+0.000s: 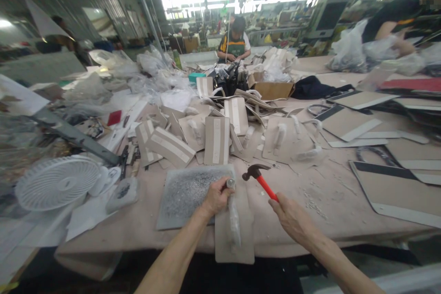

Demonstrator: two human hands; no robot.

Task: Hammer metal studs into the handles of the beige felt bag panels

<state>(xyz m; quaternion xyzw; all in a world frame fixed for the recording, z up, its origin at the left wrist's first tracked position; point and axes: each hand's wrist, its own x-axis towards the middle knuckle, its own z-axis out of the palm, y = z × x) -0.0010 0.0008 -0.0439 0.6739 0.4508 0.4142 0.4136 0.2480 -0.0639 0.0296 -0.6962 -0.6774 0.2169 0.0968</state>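
My right hand (288,215) is closed round the red handle of a claw hammer (266,187), whose dark head is raised just right of my left hand (217,197). Between the fingers of my left hand stands a short metal punch (230,183), its round top facing up. Its lower end is hidden. Under that hand lies a beige bag panel (243,239) with a plastic-wrapped handle (234,225) along it. The panel overlaps the right side of a worn grey slab (182,193) and reaches over the table's front edge.
Several beige panels (217,140) with pale strips are heaped beyond the slab. More panels (392,188) lie at the right. A white fan (62,183) and a plastic tub (122,195) stand left, near a slanting metal bar (79,135). Two co-workers (236,41) are across the table.
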